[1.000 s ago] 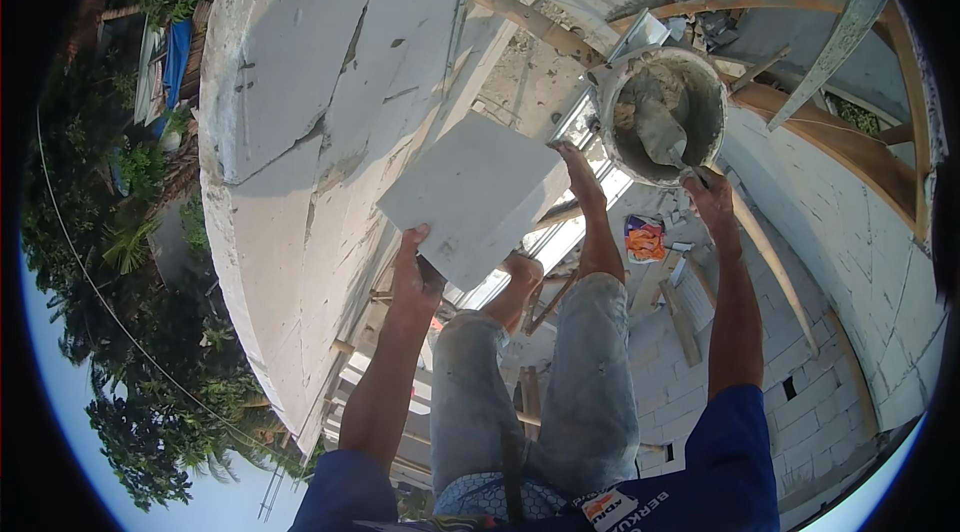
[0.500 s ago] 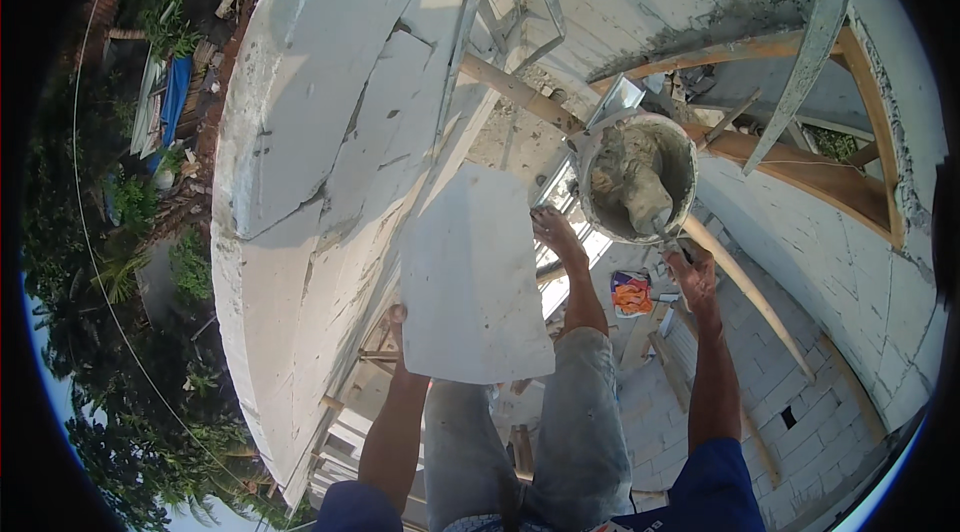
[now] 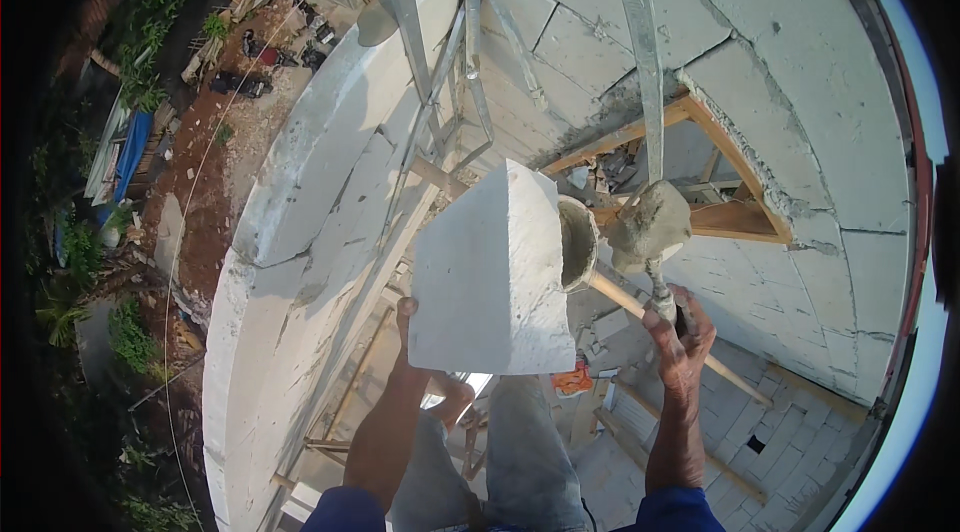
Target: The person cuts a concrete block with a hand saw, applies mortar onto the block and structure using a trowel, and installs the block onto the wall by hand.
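Observation:
A pale block [image 3: 462, 282] is held up in front of me by my left hand [image 3: 407, 317], whose thumb shows at its left edge while the other fingers are hidden. The block's rough right side faces the trowel. My right hand [image 3: 682, 337] is closed round the handle of a trowel [image 3: 652, 229], which carries a lump of wet grey mortar on its blade. Partly behind the block is a round bucket [image 3: 580, 244] with mortar on its inner wall.
A long block wall [image 3: 310, 262] runs along my left, with a drop to ground and plants beyond. Metal bars [image 3: 640, 62] rise ahead. A wooden frame [image 3: 735, 147] sits in the right wall. A wooden pole [image 3: 625, 298] slants below the trowel.
The trowel has come up out of the bucket with mortar on it. The block has turned so its rough side shows. My view has shifted toward the right wall.

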